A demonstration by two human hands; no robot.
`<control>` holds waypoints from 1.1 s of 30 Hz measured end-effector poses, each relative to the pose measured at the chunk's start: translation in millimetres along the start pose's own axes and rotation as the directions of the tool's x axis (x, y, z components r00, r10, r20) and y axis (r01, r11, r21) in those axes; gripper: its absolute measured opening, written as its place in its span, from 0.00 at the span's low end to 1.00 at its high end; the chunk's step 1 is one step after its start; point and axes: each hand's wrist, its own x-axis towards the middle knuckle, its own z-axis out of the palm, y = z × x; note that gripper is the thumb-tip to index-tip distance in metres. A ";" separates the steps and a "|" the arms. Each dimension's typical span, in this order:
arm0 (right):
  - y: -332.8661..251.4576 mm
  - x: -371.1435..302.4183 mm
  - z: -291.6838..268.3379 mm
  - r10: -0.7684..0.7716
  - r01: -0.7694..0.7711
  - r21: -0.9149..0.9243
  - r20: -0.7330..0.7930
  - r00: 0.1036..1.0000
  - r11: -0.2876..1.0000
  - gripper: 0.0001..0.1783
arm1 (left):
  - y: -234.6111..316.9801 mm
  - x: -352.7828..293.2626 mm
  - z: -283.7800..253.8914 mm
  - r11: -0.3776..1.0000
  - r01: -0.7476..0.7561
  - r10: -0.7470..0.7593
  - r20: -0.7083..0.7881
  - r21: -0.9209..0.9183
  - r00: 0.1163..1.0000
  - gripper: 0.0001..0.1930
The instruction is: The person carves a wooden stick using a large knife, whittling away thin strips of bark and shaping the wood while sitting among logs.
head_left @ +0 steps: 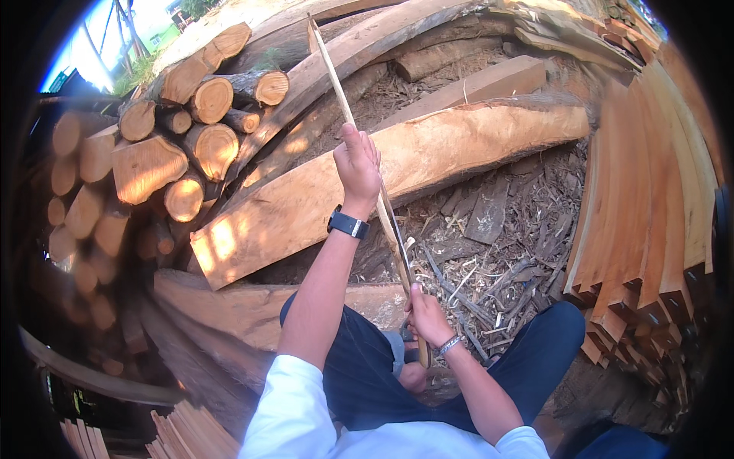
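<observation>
A long, thin wooden stick (333, 73) rises at a slant, its pointed tip at the top of the view. My left hand (358, 164), with a black watch on the wrist, is closed around the stick partway along. Nearer my body, my right hand (430, 320) is closed on what looks like a long knife; its narrow dark blade (397, 237) lies along the stick's lower part. The knife's grip is mostly hidden by my fingers. Behind the stick, a thick sawn timber slab (474, 141) lies across the ground.
Cut logs (210, 149) are piled at the left. Stacked sawn boards (638, 206) stand at the right. Shavings and bark scraps (489, 283) cover the ground by my knees, and another timber (229, 314) lies in front of me.
</observation>
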 end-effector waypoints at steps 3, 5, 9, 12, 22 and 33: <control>10.0 11.2 -4.0 0.033 -0.033 0.035 0.013 0.999 0.999 0.36 | -0.8 0.1 -4.0 1.000 -0.007 0.007 -0.036 0.015 0.999 0.34; -13.2 -2.9 -1.0 0.229 -0.297 0.386 0.211 0.950 0.874 0.36 | 0.5 -0.4 -9.1 1.000 -0.003 0.004 -0.043 0.022 0.999 0.34; -18.5 4.2 -10.2 0.017 -0.491 0.673 0.580 0.814 0.553 0.37 | 4.0 -2.4 -11.9 1.000 -0.001 0.002 -0.032 0.024 0.999 0.34; -42.0 -9.5 -4.4 0.119 -0.247 0.477 0.283 0.952 0.844 0.38 | 8.7 -11.7 -8.8 0.998 -0.018 0.019 -0.009 0.060 1.000 0.34; -9.7 -44.8 -19.4 0.034 -0.047 0.169 0.079 0.996 0.984 0.35 | 24.1 -23.9 3.1 0.984 -0.043 0.050 -0.035 0.172 0.998 0.33; 9.4 -53.5 0.6 -0.039 0.043 -0.138 0.035 0.999 0.989 0.32 | 39.0 -31.8 -22.7 0.997 -0.079 0.078 -0.082 -0.008 0.994 0.33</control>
